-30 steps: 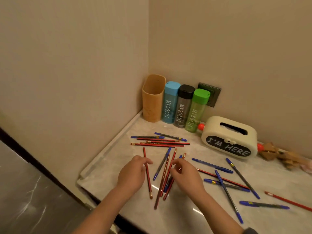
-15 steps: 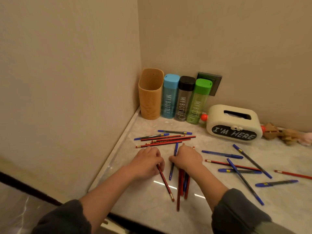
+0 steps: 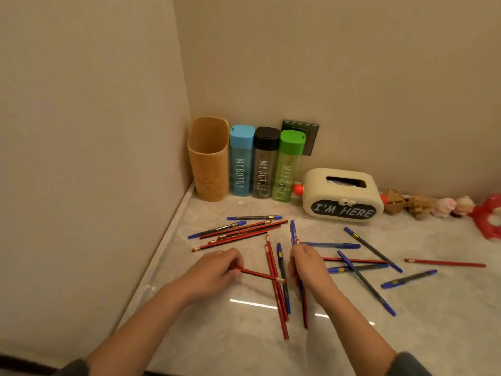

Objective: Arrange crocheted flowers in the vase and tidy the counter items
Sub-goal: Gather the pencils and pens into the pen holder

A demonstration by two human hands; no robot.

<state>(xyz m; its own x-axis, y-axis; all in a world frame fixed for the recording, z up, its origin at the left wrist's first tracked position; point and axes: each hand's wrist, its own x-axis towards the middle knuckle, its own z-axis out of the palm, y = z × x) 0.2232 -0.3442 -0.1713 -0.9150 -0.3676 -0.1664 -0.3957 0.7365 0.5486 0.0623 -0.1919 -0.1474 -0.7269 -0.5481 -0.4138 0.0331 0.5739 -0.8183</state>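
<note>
Red pencils and blue pens lie scattered on the marble counter (image 3: pixel 244 346). My left hand (image 3: pixel 217 270) pinches one red pencil (image 3: pixel 257 274), which lies crosswise over a bundle of red pencils (image 3: pixel 275 283) between my hands. My right hand (image 3: pixel 307 267) grips a blue pen (image 3: pixel 292 232) and at least one red pencil, held roughly upright-lengthwise. A second group of red pencils (image 3: pixel 244 232) lies further back. An empty wooden holder (image 3: pixel 208 158) stands in the corner.
Three "MY BOTTLE" bottles, blue (image 3: pixel 241 161), black (image 3: pixel 264 164) and green (image 3: pixel 288 166), stand beside the holder. A cream "I'M HERE" tissue box (image 3: pixel 341 195) sits to the right, then small toys (image 3: pixel 423 204). More pens (image 3: pixel 366 286) lie at right.
My left hand has swung its red pencil sideways across the bundle. My right hand moved right, lifting a blue pen with a pencil. The camera tilted down and closer.
</note>
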